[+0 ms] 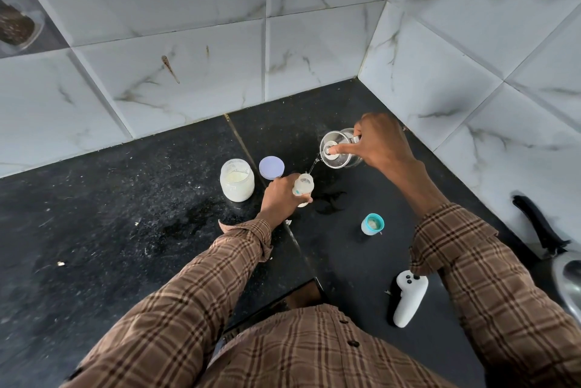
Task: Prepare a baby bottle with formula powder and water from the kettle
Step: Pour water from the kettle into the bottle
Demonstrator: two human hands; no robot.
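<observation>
Head view: right hand [382, 144] grips tilted glass kettle [338, 150], thin water stream falling into open baby bottle [303, 188] gripped upright by left hand [281, 199] on black counter [125, 214], beside formula jar [236, 180].

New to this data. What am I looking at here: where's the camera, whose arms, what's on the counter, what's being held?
There is one picture, taken by a wide-angle camera worn on a person's head and looking down, so the plaid-sleeved arms are the wearer's own; there is no robot.

The left hand holds a small baby bottle upright on the black counter. The right hand tilts a clear glass kettle, its thumb on the lid, and a thin stream of water runs from the spout into the bottle.

Also on the counter are an open jar of pale powder, its lilac lid lying beside it, the bottle's teal cap standing apart, and a white handheld controller near the front edge. White marble-look tiles form the walls.
</observation>
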